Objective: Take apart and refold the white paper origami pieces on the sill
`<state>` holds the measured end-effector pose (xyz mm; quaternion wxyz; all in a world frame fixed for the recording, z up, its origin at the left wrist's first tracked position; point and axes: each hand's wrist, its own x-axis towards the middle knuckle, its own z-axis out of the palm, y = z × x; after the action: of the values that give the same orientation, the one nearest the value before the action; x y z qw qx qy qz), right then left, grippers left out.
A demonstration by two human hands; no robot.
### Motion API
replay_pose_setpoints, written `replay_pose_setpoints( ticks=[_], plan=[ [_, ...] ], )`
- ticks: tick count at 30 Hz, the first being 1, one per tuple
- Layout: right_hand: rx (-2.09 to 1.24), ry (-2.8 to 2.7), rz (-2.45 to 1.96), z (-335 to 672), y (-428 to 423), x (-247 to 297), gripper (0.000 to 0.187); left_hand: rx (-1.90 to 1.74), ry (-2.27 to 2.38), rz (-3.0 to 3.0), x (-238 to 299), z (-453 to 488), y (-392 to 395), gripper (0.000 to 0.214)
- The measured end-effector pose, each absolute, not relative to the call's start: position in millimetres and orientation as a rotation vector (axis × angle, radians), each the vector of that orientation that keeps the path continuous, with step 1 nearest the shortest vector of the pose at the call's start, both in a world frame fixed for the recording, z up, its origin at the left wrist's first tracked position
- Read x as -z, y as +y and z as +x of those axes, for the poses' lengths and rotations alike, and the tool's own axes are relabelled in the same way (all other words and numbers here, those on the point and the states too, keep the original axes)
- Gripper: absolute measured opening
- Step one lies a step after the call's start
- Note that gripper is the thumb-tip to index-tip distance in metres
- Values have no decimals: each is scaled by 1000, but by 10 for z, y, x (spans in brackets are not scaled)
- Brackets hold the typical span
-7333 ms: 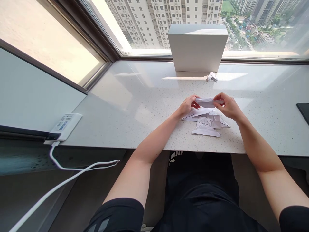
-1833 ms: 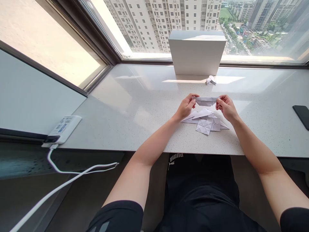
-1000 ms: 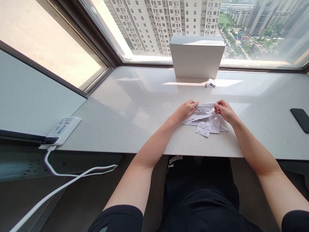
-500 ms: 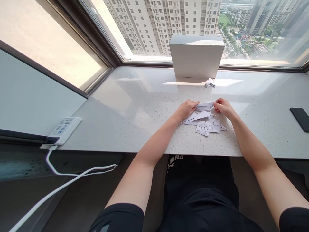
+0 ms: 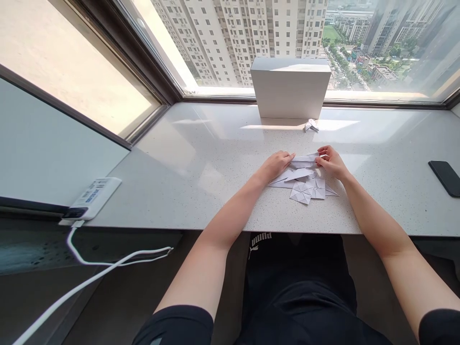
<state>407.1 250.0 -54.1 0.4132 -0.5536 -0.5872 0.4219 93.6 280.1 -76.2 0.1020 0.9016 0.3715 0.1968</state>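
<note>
Folded paper strip point(image 5: 305, 158) lies over loose origami pieces point(image 5: 304, 189) on a speckled stone sill point(image 5: 201, 191), right hand point(image 5: 332, 162) pinching one end, left hand point(image 5: 275, 166) laid on the other, grip unclear.

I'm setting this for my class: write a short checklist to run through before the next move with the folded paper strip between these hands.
Left hand touching the left end of the folded paper strip: ok.
Right hand holding its right end: ok.
Strip clear of the loose folded paper pieces: not ok, it overlaps them.
Strip's creases sharp: cannot tell, too small to see.
Black phone apart from the paper: ok.
</note>
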Motion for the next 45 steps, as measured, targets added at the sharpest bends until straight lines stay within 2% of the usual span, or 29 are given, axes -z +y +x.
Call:
replay_pose_setpoints(
  ticks=[6, 13, 19, 21, 26, 29, 36, 45],
  plan=[
    [-1063, -1628, -1349, 4146, 2429, 419, 59, -650, 1089, 2619, 773, 954, 2809, 45],
    [-905, -1751, -1449, 4204, 2483, 432, 22, -630, 1062, 2656, 797, 956, 2839, 45],
    [-829, -1800, -1445, 4213, 2468, 417, 12, -667, 1059, 2567, 747, 921, 2766, 43],
    [-851, -1771, -1420, 4211, 2465, 420, 16, -707, 1050, 2512, 735, 907, 2740, 42],
    [-1042, -1597, -1322, 4216, 2501, 463, 46, -725, 1019, 2480, 730, 896, 2723, 43],
    [-1102, -1548, -1339, 4244, 2525, 491, 56, -716, 1031, 2487, 721, 895, 2716, 44],
    [-1189, -1529, -1415, 4303, 2528, 521, 57, -662, 1052, 2517, 680, 888, 2671, 45],
    [-1091, -1601, -1393, 4314, 2545, 550, 56, -700, 1040, 2487, 713, 871, 2689, 46]
  ],
)
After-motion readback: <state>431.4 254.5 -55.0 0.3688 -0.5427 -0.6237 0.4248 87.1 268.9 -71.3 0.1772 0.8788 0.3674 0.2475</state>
